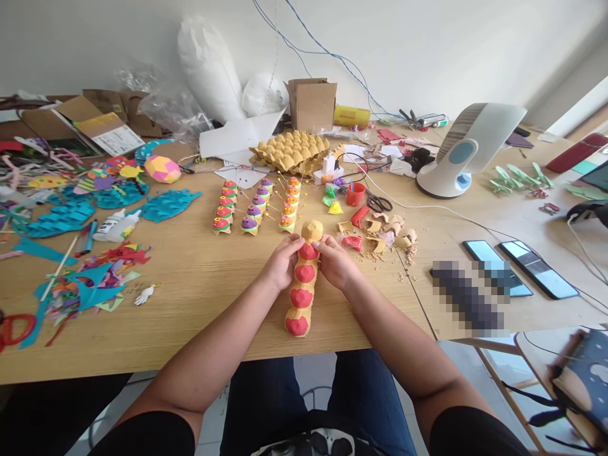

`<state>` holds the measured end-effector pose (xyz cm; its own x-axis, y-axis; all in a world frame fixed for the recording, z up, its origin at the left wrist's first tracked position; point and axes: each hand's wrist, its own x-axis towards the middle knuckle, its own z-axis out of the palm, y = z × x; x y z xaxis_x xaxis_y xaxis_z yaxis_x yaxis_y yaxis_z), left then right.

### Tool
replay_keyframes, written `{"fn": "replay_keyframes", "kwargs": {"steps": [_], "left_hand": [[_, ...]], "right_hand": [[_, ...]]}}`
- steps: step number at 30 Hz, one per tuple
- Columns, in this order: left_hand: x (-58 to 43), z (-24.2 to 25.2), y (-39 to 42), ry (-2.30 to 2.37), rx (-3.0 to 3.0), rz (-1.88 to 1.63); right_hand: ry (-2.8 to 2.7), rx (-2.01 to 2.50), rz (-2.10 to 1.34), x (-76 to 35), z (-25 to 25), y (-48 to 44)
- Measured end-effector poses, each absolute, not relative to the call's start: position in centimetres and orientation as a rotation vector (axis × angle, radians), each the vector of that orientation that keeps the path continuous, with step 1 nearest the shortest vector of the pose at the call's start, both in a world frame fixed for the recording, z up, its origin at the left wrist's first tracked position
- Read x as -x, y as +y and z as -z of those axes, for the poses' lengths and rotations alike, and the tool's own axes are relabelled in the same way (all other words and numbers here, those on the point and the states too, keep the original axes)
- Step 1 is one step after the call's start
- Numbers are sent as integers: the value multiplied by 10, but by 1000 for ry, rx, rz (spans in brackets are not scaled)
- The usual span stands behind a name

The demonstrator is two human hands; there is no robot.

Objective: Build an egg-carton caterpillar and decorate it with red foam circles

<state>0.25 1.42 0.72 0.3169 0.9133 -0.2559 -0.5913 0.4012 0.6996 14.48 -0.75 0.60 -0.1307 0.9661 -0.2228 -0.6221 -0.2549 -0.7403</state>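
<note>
A long egg-carton caterpillar (304,285), yellow-brown with red painted humps, lies lengthwise on the wooden table (199,297) in front of me. My left hand (281,263) and my right hand (335,261) close on it from either side near its far end, just below its unpainted head. Beyond it stand three smaller finished caterpillars (256,206) in bright colours with pin antennae.
Egg trays (291,151) and a cardboard box (312,102) sit at the back. Carton scraps (389,231), scissors (379,202) and a red cup (355,193) lie to the right, with a white fan (463,152) and two phones (520,266). Coloured paper cuttings and glue bottles (116,223) crowd the left.
</note>
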Motion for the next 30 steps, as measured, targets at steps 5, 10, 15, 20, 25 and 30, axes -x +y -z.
{"fn": "replay_keyframes", "kwargs": {"steps": [5,10,15,20,25,30], "left_hand": [[-4,-2,14,717,-550,-1083],[-5,0,14,715,-531,-1075],[-3,0,15,705,-574,-1047],[-4,-1,16,700,-643,-1079],[-6,-2,15,711,-672,-1075],[-6,-2,14,710,-680,-1068]], "right_hand": [[-582,798,-1647,-141,-4,-8],[-584,782,-1637,-140,-1,-6],[-556,833,-1686,-143,-6,-7],[-594,886,-1641,-144,-11,-9],[-603,948,-1583,-140,-7,-9],[-561,886,-1589,-139,-4,-7]]}}
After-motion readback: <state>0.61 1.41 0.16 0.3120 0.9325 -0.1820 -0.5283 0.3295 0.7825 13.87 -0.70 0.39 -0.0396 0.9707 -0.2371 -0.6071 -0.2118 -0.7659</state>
